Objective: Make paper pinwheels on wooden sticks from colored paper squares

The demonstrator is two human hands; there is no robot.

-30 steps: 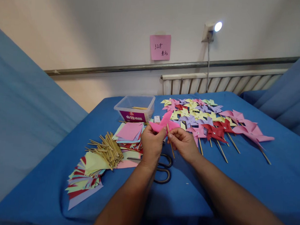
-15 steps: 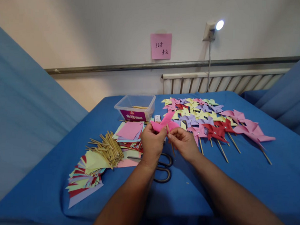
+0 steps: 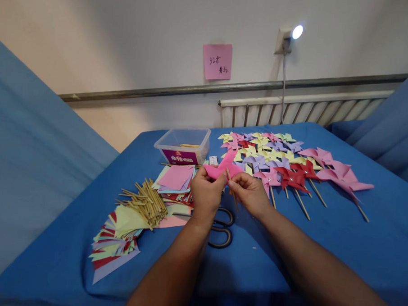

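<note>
I hold a pink paper pinwheel (image 3: 222, 168) above the blue table. My left hand (image 3: 206, 194) is closed on its lower left edge. My right hand (image 3: 250, 194) pinches a thin wooden stick (image 3: 232, 191) whose top end meets the back of the pinwheel. Black scissors (image 3: 223, 227) lie on the cloth just under both hands. Left of my left hand sit a stack of coloured paper squares (image 3: 176, 179) and a pile of wooden sticks (image 3: 148, 203).
Several finished pinwheels (image 3: 282, 164) in pink, red, yellow and purple cover the table's right half. A clear plastic box (image 3: 184, 146) stands at the back. Cut paper triangles (image 3: 117, 239) lie at the front left. A radiator and a wall run behind the table.
Both hands stay together with the pinwheel and stick; they shifted only slightly. The view tilted a little.
</note>
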